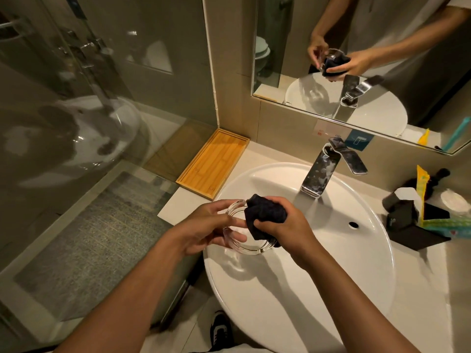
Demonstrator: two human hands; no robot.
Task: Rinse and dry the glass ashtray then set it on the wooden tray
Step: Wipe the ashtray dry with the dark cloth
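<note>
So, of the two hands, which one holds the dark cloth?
The right hand grips the bunched dark cloth and presses it into the glass ashtray. The left hand only holds the ashtray's rim, over the sink.

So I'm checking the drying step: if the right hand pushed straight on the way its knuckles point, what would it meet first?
The right hand, closed on the dark cloth, points left into the glass ashtray, so cloth meets glass first, then probably the left hand holding it.

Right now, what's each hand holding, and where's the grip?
Left hand grips the glass ashtray by its left rim; right hand grips a bunched dark cloth.
</note>
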